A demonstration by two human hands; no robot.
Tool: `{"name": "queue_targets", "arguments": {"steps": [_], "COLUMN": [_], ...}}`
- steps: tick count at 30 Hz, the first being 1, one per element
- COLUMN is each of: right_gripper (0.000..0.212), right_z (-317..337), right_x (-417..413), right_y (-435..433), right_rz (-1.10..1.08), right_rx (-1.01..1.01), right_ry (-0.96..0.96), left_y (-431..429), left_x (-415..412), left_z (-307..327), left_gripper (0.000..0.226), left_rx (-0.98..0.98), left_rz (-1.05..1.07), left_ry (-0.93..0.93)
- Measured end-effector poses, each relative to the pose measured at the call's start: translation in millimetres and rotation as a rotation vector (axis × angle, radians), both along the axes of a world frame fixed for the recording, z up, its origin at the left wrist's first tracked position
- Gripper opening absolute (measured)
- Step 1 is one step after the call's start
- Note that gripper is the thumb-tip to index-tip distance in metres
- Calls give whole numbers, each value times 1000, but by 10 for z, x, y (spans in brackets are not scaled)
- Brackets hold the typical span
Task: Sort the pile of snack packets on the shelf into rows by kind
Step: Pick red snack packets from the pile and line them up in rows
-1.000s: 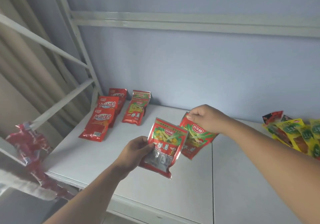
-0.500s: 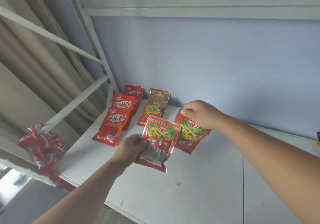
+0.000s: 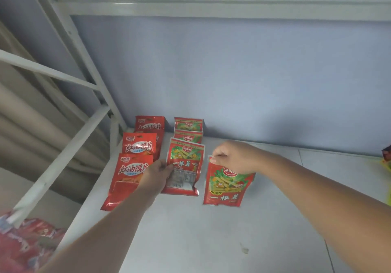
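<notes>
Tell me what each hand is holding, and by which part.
The left hand grips one green-and-red packet by its lower left edge; the right hand pinches a second green-and-red packet at its top edge.

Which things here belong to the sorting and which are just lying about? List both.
Job: left hand gripping the left packet; right hand pinching the right packet; red packet row; green-and-red row; unsorted packets at the right edge; shelf.
Lying about: crumpled red wrapping; curtain.
</notes>
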State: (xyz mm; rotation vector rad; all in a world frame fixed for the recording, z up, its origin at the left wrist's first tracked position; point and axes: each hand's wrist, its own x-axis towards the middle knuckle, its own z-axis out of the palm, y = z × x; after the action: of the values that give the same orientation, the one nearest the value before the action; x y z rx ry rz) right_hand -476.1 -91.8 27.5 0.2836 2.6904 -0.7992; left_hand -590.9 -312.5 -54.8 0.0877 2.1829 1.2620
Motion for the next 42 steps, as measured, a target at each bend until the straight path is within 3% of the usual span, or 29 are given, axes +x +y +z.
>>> {"name": "queue_targets", "arguments": {"steps": [6,16,28,30,32,35,38,42], "right_gripper": [33,31,25,28,29,37,48,30], "right_z": [-218,-695,-819,-831,-891,-1027,-1181,-1308], "right_x": [-449,-1021,-1292,-1237,-1136,-958,-847,-876], "right_y": [-465,-747,-704,-649,-600,-618,-736,-877], "right_rz": [-84,-178,-280,-445,-755,-1056,-1099,-962], "right_rx": [-143,-108,-42,-99,-236,-420,-520,-540], "right_ry": [-53,86,256,343,445,403,279,274], "left_y": [-48,-72,-83,-78,-66,-24,24,62], "left_x": [-327,-520,-533,-532,-539,-543,-504,-477], "left_z": [-148,-242,-164,-163,-190,-252,-265,-244], "left_gripper": [11,40,34,32,30,25,19,22], "left_rx": [-18,-61,25,43,57,73,127,133], "left_rz": [-84,-85,-130,-147,-145,-138,-110,-133], "left_ry": [-24,-20,-61,-82,-100,-125,-141,-120]}}
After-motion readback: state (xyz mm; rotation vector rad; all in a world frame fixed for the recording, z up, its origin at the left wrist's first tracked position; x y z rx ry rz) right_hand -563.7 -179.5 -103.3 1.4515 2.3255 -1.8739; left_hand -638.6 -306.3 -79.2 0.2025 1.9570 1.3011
